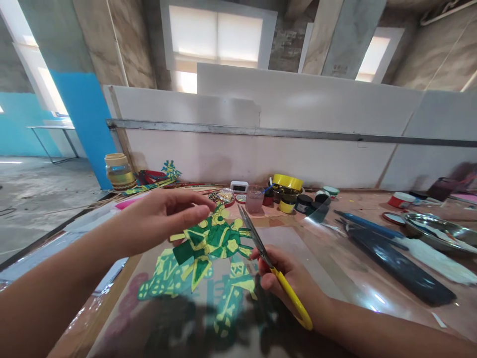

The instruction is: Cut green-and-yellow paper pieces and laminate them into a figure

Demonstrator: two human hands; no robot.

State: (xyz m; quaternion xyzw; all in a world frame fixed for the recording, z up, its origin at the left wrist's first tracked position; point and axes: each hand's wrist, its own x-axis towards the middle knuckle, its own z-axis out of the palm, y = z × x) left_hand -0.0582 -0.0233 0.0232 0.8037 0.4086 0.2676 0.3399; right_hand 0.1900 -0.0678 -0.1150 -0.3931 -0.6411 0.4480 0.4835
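My left hand [166,219] is over the left part of a green and yellow painted cut-out [218,236], thumb and fingers apart with a gap between them. In my right hand [285,271] are scissors [281,283] with yellow handles, their metal blades pointing up and away. The cut-out's right edge comes close to the right fingertips; whether they touch it is unclear. Under it, larger green and yellow patterned pieces [233,298] lie on or beneath a clear sheet, partly in shadow.
Paint jars [286,204], a cup of cloudy water [255,200] and a small digital clock [239,187] stand along the back. To the right lie a dark long case [400,266] and a metal bowl [443,231]. A lidded glass jar [119,171] stands at back left.
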